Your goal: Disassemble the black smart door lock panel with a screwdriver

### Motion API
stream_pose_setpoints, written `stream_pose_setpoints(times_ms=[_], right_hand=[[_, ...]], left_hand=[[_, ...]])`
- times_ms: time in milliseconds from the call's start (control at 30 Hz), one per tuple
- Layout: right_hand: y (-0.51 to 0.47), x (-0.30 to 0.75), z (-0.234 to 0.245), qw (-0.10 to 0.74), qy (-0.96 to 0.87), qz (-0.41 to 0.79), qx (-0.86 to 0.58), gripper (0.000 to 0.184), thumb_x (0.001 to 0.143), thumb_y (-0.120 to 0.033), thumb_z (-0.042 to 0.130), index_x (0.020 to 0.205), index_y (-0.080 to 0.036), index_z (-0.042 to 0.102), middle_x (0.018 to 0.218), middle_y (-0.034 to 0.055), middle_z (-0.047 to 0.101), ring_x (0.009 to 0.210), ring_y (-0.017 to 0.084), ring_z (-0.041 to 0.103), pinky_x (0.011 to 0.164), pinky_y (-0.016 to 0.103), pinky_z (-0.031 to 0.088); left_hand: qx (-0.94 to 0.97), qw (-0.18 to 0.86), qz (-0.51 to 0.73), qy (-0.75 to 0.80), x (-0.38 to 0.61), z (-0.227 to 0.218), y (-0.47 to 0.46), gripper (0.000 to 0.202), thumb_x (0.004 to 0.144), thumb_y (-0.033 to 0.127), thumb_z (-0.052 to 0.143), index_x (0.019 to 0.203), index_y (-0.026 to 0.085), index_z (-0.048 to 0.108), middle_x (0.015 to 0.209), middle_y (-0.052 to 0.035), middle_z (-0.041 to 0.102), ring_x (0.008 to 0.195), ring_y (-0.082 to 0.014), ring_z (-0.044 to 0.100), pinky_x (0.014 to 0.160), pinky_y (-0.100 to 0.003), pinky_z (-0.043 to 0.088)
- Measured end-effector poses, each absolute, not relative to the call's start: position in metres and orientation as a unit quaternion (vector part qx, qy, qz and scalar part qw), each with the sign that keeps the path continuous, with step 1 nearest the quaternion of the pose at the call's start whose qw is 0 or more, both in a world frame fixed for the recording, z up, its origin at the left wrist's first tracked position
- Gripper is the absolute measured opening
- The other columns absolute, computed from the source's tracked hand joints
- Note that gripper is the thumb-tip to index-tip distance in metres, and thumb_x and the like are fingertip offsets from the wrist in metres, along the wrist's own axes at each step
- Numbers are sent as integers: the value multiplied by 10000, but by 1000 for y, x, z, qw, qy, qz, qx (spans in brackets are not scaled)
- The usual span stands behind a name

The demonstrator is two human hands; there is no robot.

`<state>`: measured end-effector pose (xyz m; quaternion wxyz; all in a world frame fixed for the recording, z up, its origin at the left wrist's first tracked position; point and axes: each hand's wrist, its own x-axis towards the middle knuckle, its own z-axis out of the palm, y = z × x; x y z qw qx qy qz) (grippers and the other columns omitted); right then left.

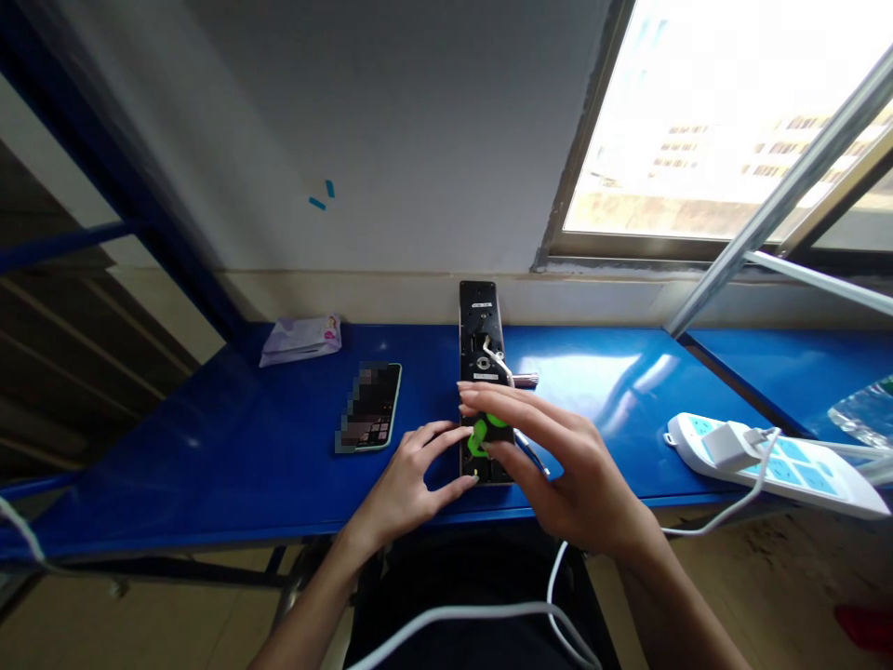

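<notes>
A long black door-lock panel [481,326], as it looks, lies lengthwise toward me, with a white cable and labels on its upturned side. A handle [525,381] sticks out to its right. A bright green piece [478,439] lies on the panel's near half, partly covered by my right hand. My left hand [411,470] is spread at the near left edge, thumb and index fingertips touching the panel. My right hand [572,456] arches over the panel with straight fingers apart from the thumb. The right thumb tip touches the green piece. A pen-like tool [531,452] shows partly behind this hand.
A phone [373,409] and a lilac tissue packet [301,339] lie left on the blue table [279,437]. At right sits a white power strip [778,465] with a charger [732,447]. A white cable [481,611] crosses my lap. Behind are a wall and window.
</notes>
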<state>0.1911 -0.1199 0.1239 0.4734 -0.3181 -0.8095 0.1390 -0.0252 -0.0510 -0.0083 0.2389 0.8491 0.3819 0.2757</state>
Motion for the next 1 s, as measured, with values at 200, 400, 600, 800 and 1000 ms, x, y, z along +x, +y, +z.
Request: stream_pose_setpoints(times_ms=[200,400,600,800,1000], right_hand=[[-114,190,120,516,-795,85,-307,305,957,-111,736,1259,-155,737,1097,99,749,950,153,729,859,236,605],[-116,195,127,469,-815,167,-296,412,989,-53,655,1379,-185,672,1291,98,750,1204,166,711,1040,246,568],[-116,192,129,465,-825,169,-274,345,970,-14,655,1282,-150,713,1246,101,771,1165,142,730,1024,203,563],[-115,184,122,488,-820,125,-272,326,952,-22,684,1245,-162,720,1194,101,778,1072,152,749,962,222,593],[-117,184,118,506,-795,99,-320,300,962,-98,720,1236,-220,711,1180,67,785,1052,162,762,938,236,616]], left_hand=[[841,262,275,384,-25,-5,-51,562,920,521,758,1444,345,651,1481,-80,655,1365,-346,614,1164,-537,507],[839,265,276,387,-24,-4,-52,544,918,539,750,1409,316,674,1474,-96,661,1363,-360,617,1155,-551,512],[839,279,278,376,-23,1,-52,509,923,531,738,1348,252,703,1362,-121,721,1283,-366,670,1123,-550,532],[841,270,287,370,-22,-1,-51,488,922,494,748,1353,268,706,1339,-97,730,1266,-347,679,1123,-516,535],[841,251,293,379,-23,-6,-51,501,919,510,754,1378,317,693,1425,-89,687,1330,-337,635,1145,-520,517]])
